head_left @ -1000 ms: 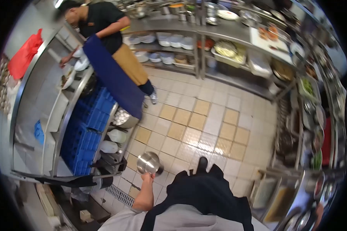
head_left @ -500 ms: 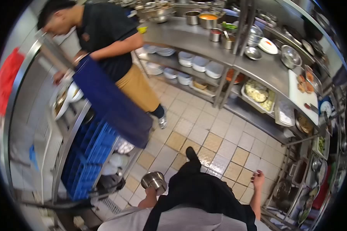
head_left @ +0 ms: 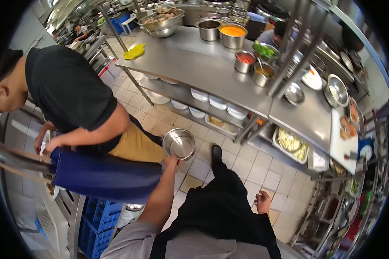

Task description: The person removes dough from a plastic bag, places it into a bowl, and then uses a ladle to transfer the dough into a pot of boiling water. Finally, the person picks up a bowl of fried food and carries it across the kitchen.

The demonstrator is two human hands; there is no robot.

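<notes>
- We cannot see much of our left hand (head_left: 172,161): only its top shows under the metal bowl (head_left: 179,144), and the fingers sit behind the bowl's rim, so their grip reads only as closed on the lower edge.
- Our right hand (head_left: 263,202) hangs beside the dark apron, small and blurred; the fingers look loosely curled with nothing in them.
- The round edge of the view cuts off the far right end of the steel table (head_left: 194,69), and the things there are too warped to name.
- A co-worker in a black shirt (head_left: 67,93) stands just left of us; a blue cloth (head_left: 103,175) hangs across the co-worker's lower body and hides what lies under it.
- The co-worker's hand (head_left: 52,146) rests near a white plate (head_left: 43,142), mostly covered by the arm.
- The metal bowl is round, shiny and silver, with a low wall; it tilts so that its hollow faces us, and it looks empty.
- The bowl is held up in the air over the tiled floor (head_left: 246,166), between the co-worker's tan apron (head_left: 136,146) and the table's lower shelf of white dishes (head_left: 216,102).
- On the table stand a pot of orange sauce (head_left: 232,35) and smaller pots with red and green fillings.
</notes>
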